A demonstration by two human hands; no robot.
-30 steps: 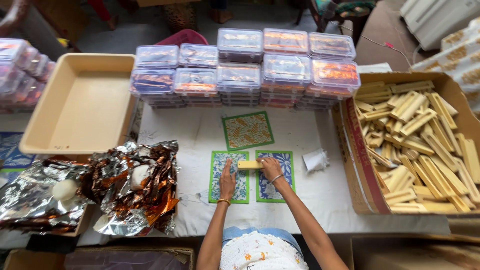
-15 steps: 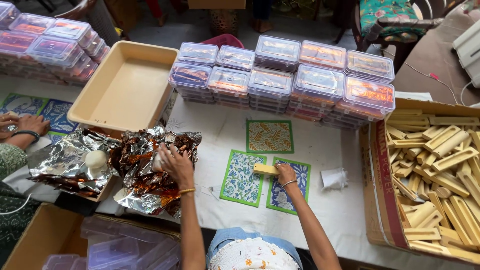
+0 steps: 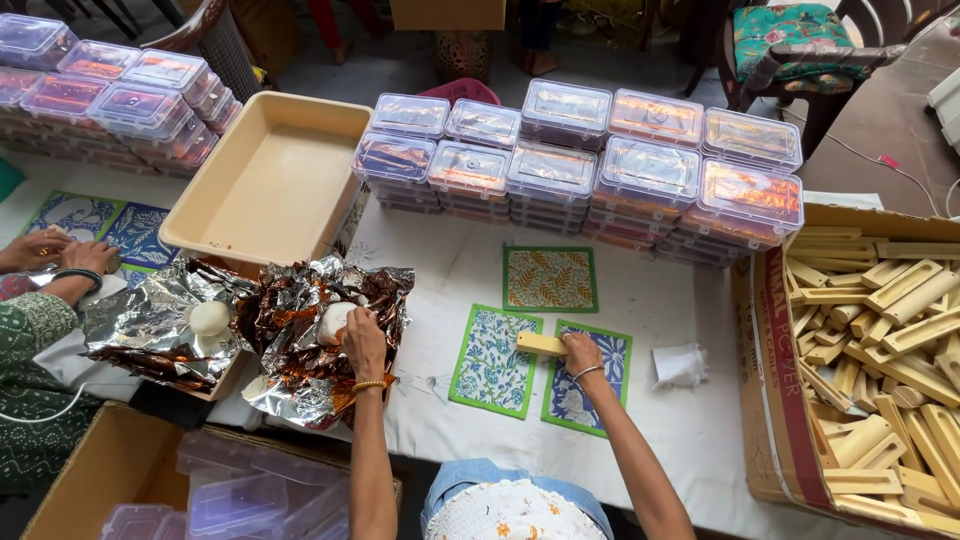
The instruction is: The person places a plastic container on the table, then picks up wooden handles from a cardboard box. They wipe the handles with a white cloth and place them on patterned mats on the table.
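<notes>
Under the left hand (image 3: pixel 365 340) fingers: white lump (image 3: pixel 333 322) on crumpled foil (image 3: pixel 300 350), fingers curled onto it | right hand (image 3: pixel 582 355): fingers closed on wooden block (image 3: pixel 541 345), held over the gap between green mat (image 3: pixel 493 360) and blue mat (image 3: pixel 590 378) | beyond fingers: stacked clear boxes (image 3: pixel 590 170), beige tray (image 3: pixel 265 180) | right of fingers: carton of blocks (image 3: pixel 880 350).

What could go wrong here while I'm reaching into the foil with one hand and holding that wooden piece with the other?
1. The left hand is on a white ball in crumpled foil that overhangs the table edge; tugging might drag the foil off.
2. The right hand pins the wooden block across two printed cards; with attention turned left, block or cards might shift.
</notes>
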